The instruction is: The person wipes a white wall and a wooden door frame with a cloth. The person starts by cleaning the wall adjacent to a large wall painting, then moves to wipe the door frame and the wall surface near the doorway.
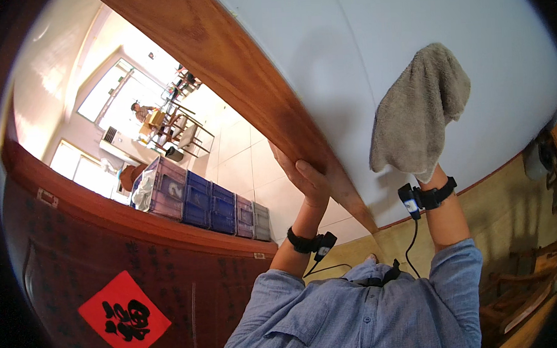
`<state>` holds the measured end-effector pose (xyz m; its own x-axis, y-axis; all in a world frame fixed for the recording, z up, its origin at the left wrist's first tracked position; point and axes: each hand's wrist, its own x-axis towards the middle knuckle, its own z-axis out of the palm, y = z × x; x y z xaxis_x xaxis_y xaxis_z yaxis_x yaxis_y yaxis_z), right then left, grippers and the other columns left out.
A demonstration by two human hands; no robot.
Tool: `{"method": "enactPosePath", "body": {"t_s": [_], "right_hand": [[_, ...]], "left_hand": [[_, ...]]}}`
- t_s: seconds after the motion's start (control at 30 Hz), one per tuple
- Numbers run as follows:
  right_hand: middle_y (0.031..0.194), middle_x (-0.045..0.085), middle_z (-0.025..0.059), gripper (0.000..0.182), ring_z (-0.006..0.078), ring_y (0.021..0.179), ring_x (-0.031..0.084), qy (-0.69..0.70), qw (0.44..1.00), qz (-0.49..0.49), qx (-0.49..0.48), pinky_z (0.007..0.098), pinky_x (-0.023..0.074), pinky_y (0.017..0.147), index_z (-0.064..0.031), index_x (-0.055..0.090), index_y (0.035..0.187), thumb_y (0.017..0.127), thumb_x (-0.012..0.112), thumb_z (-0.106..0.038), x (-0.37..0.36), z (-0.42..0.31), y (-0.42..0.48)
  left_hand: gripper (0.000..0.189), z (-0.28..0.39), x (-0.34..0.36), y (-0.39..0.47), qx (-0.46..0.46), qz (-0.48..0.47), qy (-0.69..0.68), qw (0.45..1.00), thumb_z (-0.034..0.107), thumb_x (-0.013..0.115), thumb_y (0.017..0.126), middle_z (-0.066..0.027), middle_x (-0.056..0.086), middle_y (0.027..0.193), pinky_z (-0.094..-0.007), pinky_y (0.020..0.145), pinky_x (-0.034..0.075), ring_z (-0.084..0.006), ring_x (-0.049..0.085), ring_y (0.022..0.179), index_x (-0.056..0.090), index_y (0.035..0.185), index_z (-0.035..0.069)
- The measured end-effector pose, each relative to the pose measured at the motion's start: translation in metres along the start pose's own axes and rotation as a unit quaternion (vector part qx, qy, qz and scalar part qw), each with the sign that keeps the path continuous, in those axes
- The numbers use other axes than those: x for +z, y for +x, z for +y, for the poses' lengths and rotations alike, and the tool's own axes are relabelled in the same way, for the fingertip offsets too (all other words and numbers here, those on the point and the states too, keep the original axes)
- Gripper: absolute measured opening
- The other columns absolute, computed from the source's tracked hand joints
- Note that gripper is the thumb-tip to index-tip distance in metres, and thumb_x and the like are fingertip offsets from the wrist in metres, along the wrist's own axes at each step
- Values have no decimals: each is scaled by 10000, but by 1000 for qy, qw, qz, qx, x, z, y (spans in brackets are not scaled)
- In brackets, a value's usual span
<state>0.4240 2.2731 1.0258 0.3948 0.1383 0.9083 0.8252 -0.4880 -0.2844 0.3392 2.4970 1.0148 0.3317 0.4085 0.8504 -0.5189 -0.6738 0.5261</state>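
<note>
My left hand [306, 179] rests against the varnished wooden door frame [251, 77], its thumb on the near face and its fingers at the edge beside the opening. A grey-brown cloth [420, 107] covers my right hand, hiding its fingers, so its grip cannot be made out. The cloth lies against or close to the white wall panel [338, 45], to the right of the frame. Each wrist wears a black strap with a small cabled device.
Left, a dark red door [171, 290] bears a red paper diamond [125, 316] with black writing. Beyond the opening are stacked plastic crates [198, 201], chairs [189, 136] and a person [140, 112] by boxes. Wooden furniture [521, 280] stands at the lower right.
</note>
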Motion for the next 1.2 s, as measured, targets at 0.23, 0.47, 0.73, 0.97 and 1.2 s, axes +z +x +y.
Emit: {"method": "enactPosePath", "body": {"t_s": [0.23,0.47,0.73,0.97,1.2], "right_hand": [[1462,415,107,561,261,1361,374,1,1000,6,1,395,295,1174,-114,355,1487,1027,514,-392,3,5,3],[1449,426,106,545,258,1350,385,-4,1000,0,1,393,304,1168,-112,364,1479,1030,510,-385,4,6,-1],[1434,438,104,528,255,1336,398,-7,1000,-5,5,390,316,1160,-110,375,1470,1034,507,-377,5,8,-6],[1421,450,103,514,252,1324,409,-11,1000,-13,23,387,325,1154,-108,384,1462,1037,503,-370,-2,16,-25],[1408,461,102,499,250,1313,420,43,991,-26,121,385,335,1148,-106,393,1454,1040,500,-363,17,28,-105]], "left_hand": [[723,2,2,3,9,-5,-5,1000,476,264,1059,-280,255,1587,-515,1196,199,-415,250,1479,229,1537,-65],[715,-2,1,2,18,-4,13,1000,467,255,1061,-283,254,1588,-512,1198,201,-412,247,1483,222,1541,-61],[710,2,0,3,4,-3,11,1000,451,283,1057,-281,241,1593,-515,1193,210,-417,253,1477,214,1545,-61],[780,4,2,2,-7,4,22,1000,515,304,1046,-284,295,1545,-496,1148,276,-402,336,1403,188,1541,-77],[842,-7,0,-11,-79,31,19,996,574,275,1032,-306,233,1576,-524,1155,289,-432,292,1441,153,1557,-74]]}}
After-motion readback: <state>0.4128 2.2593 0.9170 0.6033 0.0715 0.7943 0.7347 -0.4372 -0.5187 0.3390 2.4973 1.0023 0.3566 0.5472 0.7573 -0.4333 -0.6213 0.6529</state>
